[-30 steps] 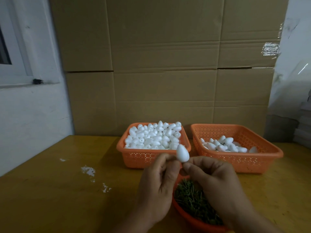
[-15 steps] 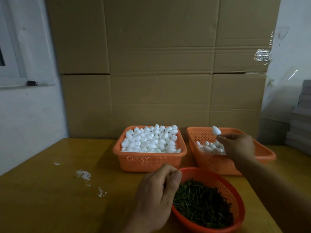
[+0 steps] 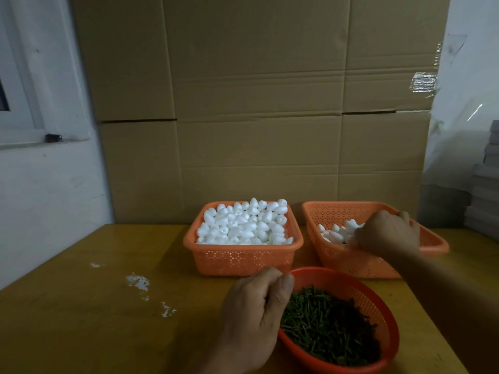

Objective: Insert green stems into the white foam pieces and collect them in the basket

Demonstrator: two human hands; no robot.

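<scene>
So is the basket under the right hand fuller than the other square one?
No, the right basket holds only a few foam pieces, while the left basket is heaped full.

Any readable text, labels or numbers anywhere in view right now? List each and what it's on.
None readable. The cardboard boxes are blank, with only clear tape on them. The orange baskets and the red bowl show no label. The small dark object on the window ledge is too small to read.

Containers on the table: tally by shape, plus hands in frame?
Rectangular orange baskets: 2, the full basket and the sparse basket
Round red bowl of green stems: 1
Hands: 2, left hand, right hand
Total: 5
</scene>
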